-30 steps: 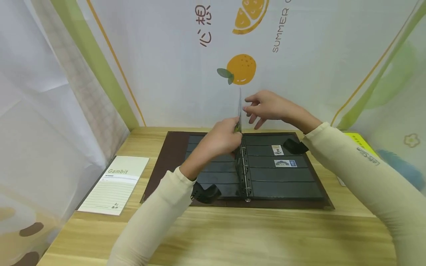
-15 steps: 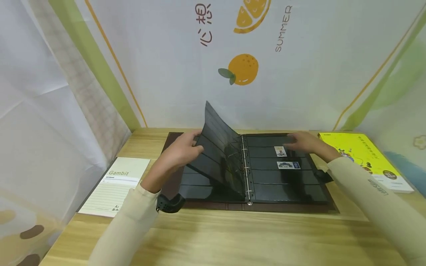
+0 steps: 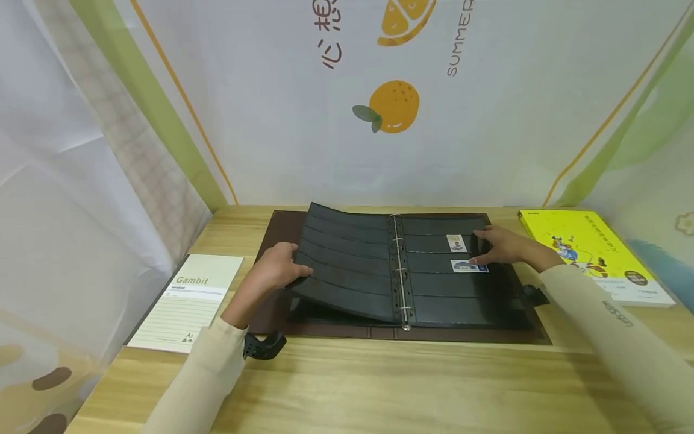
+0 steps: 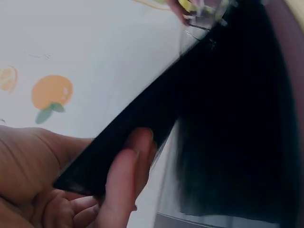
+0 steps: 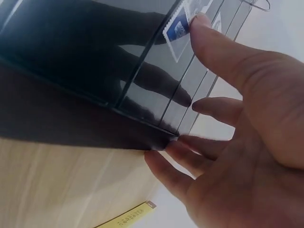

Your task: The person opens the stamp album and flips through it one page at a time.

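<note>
Left edge: one notepad [image 3: 187, 299] marked "Gambit" lies flat on the counter [image 3: 379, 386], near the draped left wall and well apart from the album.
Left grip: the left hand [image 3: 273, 272] is grasping the outer edge of one black pocket page [image 3: 347, 265], thumb on top and fingers [image 4: 124, 172] curled beneath it; the page is lifted and slopes down to the rings.
Album: one brown ring album [image 3: 403, 274] lies open in the middle of the counter, its far edge close to the back wall; bare wood runs along its near side.
Rings: the metal ring spine [image 3: 400, 274] runs down the centre, between the lifted page and the flat right page.
Stamps: two stamps, one upper [image 3: 456, 243] and one lower [image 3: 468, 266], sit in the strips of the right page.
Right grip: the right hand [image 3: 501, 246] is released, straight fingers [image 5: 223, 52] resting on the right page; one fingertip touches the lower stamp.
Right edge: one yellow book [image 3: 591, 256] lies flat just beside the album.
</note>
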Demonstrator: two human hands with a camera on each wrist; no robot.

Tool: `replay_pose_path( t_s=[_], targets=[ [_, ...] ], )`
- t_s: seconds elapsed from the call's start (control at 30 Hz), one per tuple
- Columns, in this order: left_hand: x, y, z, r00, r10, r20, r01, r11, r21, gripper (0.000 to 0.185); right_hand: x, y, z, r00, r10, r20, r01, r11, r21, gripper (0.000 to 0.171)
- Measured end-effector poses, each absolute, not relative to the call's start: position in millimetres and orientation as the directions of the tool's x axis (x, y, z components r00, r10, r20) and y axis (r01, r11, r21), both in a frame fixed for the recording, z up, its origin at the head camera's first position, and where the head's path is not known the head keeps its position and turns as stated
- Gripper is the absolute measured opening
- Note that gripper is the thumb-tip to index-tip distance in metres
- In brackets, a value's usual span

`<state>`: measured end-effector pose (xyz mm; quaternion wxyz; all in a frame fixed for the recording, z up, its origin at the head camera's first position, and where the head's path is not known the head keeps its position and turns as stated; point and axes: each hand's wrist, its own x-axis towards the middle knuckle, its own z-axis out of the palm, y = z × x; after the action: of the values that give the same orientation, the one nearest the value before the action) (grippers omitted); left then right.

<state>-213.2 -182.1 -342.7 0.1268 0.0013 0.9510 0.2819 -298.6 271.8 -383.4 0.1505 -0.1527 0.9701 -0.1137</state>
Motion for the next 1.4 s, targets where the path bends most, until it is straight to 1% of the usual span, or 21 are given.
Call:
replay_pose_path(
  t_s=[0.13,0.33,0.4,0.5,0.57,0.63,0.7,0.8,0.9,1.0,1.1,1.17,1.23,1.3,1.33,1.4],
  targets=[
    [-216,-186,-360,-0.956,0.086,-0.282,-0.076,0.851,0.52,0.074,-299,272,-385,-0.911,-0.323,-0.258,-0.249,0.926,-0.283,0.096],
    [-215,-189,-382,-0.965,0.106,-0.239,-0.014,0.892,0.452,0.07,-299,273,-388,-0.906,-0.362,-0.22,-0.284,0.904,-0.319,0.099],
    [-214,-189,-387,-0.969,0.113,-0.218,0.009,0.903,0.429,0.065,-298,274,-389,-0.909,-0.357,-0.215,-0.278,0.904,-0.326,0.1],
    [-211,-186,-390,-0.975,0.094,-0.201,0.013,0.928,0.373,0.05,-298,276,-391,-0.915,-0.35,-0.201,-0.271,0.901,-0.339,0.102],
    [-209,-184,-391,-0.979,0.077,-0.187,0.015,0.95,0.312,0.042,-298,277,-394,-0.921,-0.345,-0.182,-0.266,0.897,-0.354,0.103],
    [-207,-183,-391,-0.984,0.061,-0.167,0.021,0.973,0.23,0.039,-298,278,-397,-0.926,-0.344,-0.154,-0.268,0.889,-0.37,0.103],
    [-207,-182,-392,-0.99,0.053,-0.133,0.033,0.989,0.147,0.041,-297,278,-400,-0.934,-0.335,-0.125,-0.267,0.884,-0.383,0.103],
    [-208,-180,-394,-0.995,0.042,-0.091,0.036,0.998,0.059,0.045,-296,279,-403,-0.941,-0.323,-0.104,-0.259,0.882,-0.394,0.102],
    [-210,-176,-394,-0.997,0.029,-0.066,0.029,1.0,0.0,0.05,-296,278,-403,-0.943,-0.317,-0.1,-0.252,0.878,-0.406,0.101],
    [-210,-170,-392,-0.997,0.05,-0.05,0.052,0.998,-0.043,0.062,-294,279,-401,-0.944,-0.31,-0.108,-0.234,0.866,-0.442,0.102],
    [-210,-162,-389,-0.989,0.142,-0.047,0.143,0.99,-0.016,0.08,-294,282,-397,-0.952,-0.266,-0.152,-0.147,0.833,-0.534,0.102],
    [-210,-156,-386,-0.971,0.229,-0.073,0.225,0.973,0.055,0.087,-295,285,-393,-0.956,-0.23,-0.182,-0.075,0.791,-0.607,0.099],
    [-210,-146,-383,-0.943,0.3,-0.141,0.279,0.948,0.152,0.092,-297,287,-388,-0.958,-0.202,-0.204,-0.016,0.747,-0.665,0.093],
    [-210,-136,-380,-0.911,0.341,-0.233,0.291,0.93,0.224,0.096,-300,288,-385,-0.956,-0.197,-0.219,0.008,0.727,-0.687,0.087],
    [-210,-131,-380,-0.895,0.345,-0.282,0.281,0.928,0.245,0.098,-301,287,-383,-0.954,-0.194,-0.226,0.014,0.728,-0.686,0.084],
    [-208,-120,-380,-0.866,0.335,-0.373,0.256,0.935,0.245,0.101,-303,285,-382,-0.953,-0.185,-0.239,0.022,0.746,-0.665,0.077]
  ],
)
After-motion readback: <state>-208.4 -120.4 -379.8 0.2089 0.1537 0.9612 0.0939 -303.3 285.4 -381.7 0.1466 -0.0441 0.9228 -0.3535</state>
